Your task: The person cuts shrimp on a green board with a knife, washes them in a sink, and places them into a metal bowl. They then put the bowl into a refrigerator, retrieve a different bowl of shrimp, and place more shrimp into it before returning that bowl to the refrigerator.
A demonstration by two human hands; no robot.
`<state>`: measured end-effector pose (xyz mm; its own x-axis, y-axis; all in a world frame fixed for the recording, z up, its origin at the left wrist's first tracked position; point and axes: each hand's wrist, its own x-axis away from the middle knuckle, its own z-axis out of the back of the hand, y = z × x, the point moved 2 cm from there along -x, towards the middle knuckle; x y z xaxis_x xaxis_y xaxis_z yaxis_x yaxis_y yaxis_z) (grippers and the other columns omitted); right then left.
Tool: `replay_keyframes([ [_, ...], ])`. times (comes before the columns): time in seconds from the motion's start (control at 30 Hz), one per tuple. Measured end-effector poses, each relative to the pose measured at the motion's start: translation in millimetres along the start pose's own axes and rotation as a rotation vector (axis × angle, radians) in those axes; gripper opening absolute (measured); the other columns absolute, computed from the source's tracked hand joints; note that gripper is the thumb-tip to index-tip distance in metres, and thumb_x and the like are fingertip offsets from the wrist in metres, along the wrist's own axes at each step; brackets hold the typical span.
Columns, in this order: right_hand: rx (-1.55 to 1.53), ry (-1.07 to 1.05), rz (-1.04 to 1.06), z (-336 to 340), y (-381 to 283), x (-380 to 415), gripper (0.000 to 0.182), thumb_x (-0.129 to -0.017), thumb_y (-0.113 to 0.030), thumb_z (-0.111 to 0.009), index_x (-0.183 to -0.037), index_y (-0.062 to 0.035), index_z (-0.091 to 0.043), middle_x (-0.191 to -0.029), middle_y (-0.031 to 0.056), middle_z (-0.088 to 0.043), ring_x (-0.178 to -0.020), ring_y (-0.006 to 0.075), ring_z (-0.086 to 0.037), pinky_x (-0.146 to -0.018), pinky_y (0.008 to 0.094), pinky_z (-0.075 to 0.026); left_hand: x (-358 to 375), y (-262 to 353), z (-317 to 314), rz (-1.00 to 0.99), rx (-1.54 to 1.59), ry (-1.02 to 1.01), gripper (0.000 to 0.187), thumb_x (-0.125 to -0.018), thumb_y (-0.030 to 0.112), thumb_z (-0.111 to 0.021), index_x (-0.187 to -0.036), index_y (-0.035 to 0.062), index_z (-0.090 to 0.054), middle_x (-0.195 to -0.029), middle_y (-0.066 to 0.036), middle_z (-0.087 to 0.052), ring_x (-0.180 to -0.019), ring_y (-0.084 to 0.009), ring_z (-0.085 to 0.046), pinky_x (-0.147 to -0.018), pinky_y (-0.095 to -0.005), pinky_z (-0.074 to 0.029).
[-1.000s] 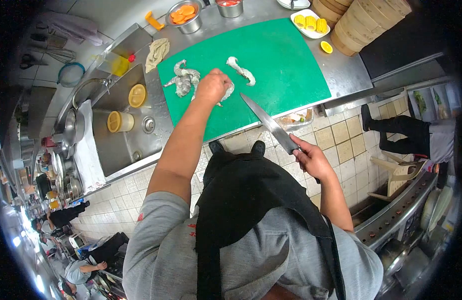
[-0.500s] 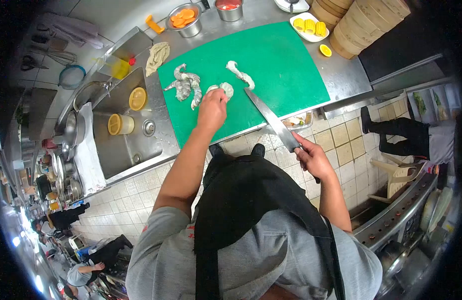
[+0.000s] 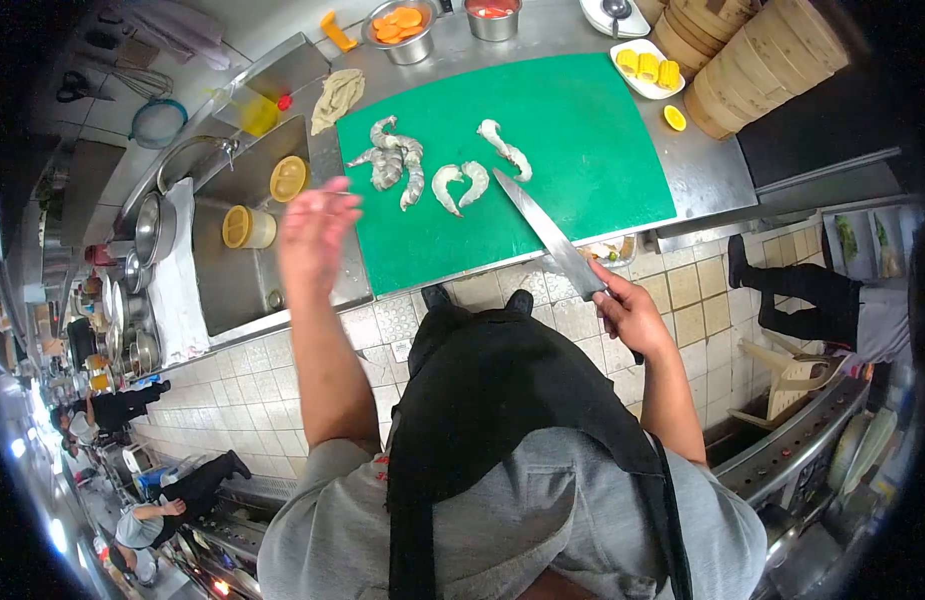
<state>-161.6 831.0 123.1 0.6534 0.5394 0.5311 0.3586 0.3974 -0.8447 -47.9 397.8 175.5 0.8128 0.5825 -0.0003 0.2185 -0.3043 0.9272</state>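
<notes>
My left hand [image 3: 317, 228] is blurred, raised over the sink's right edge, its fingers apart and nothing in them. The handle of a long knife [image 3: 549, 233] is in my right hand [image 3: 627, 312], beyond the front edge of the green cutting board [image 3: 582, 130]. The blade slants up and left over the board, its tip just below a peeled shrimp [image 3: 504, 150]. Two curled shrimp pieces [image 3: 460, 187] lie left of the tip. Farther left sits a small pile of grey shrimp [image 3: 390, 162].
The sink [image 3: 222, 300] holds two yellow-lidded containers [image 3: 249, 228]. Behind the board stand a bowl of carrot slices [image 3: 400, 30] and a red-filled container [image 3: 493, 18]. Corn [image 3: 648, 68], half a lemon [image 3: 674, 118] and bamboo steamers [image 3: 767, 65] are at the right. Other people stand farther off.
My left hand has left the shrimp and moved left over the sink edge, opening. Two curled shrimp pieces now show fully. The view has shifted slightly; my right hand still holds the knife.
</notes>
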Motion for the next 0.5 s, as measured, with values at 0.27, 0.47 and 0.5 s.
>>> replay_keyframes([
  [0.27, 0.043, -0.024, 0.023, -4.1, -2.3, -1.8, 0.05, -0.096, -0.008, -0.06, -0.143, -0.0252, -0.052, -0.073, -0.0031, -0.05, -0.057, 0.0064, -0.043, -0.051, 0.0239, -0.041, -19.9, -39.9, 201.7, 0.327, -1.876, 0.127, 0.026, -0.088, 0.022, -0.062, -0.109, 0.007, -0.067, -0.116, -0.024, -0.065, -0.108, -0.0364, -0.064, -0.092, -0.0451, -0.051],
  [0.47, 0.172, -0.069, -0.004, -25.2, -16.1, -3.3, 0.051, -0.097, -0.009, -0.06, -0.143, -0.0269, -0.052, -0.074, -0.0029, -0.05, -0.06, 0.0071, -0.043, -0.055, 0.0245, -0.043, -25.0, -61.4, 39.0, -0.264, -1.363, 0.003, 0.014, -0.085, 0.019, -0.067, -0.092, 0.0089, -0.072, -0.096, -0.014, -0.069, -0.094, -0.0344, -0.064, -0.086, -0.0431, -0.051],
  [0.5, 0.205, -0.08, 0.04, -30.0, -17.1, -5.6, 0.051, -0.097, -0.009, -0.059, -0.144, -0.0283, -0.051, -0.074, -0.0017, -0.051, -0.063, 0.0083, -0.043, -0.059, 0.0249, -0.044, -33.3, -66.3, 8.5, -0.317, -1.24, -0.062, 0.012, -0.084, 0.017, -0.068, -0.092, 0.0089, -0.072, -0.094, -0.014, -0.068, -0.092, -0.0339, -0.064, -0.084, -0.0423, -0.051],
])
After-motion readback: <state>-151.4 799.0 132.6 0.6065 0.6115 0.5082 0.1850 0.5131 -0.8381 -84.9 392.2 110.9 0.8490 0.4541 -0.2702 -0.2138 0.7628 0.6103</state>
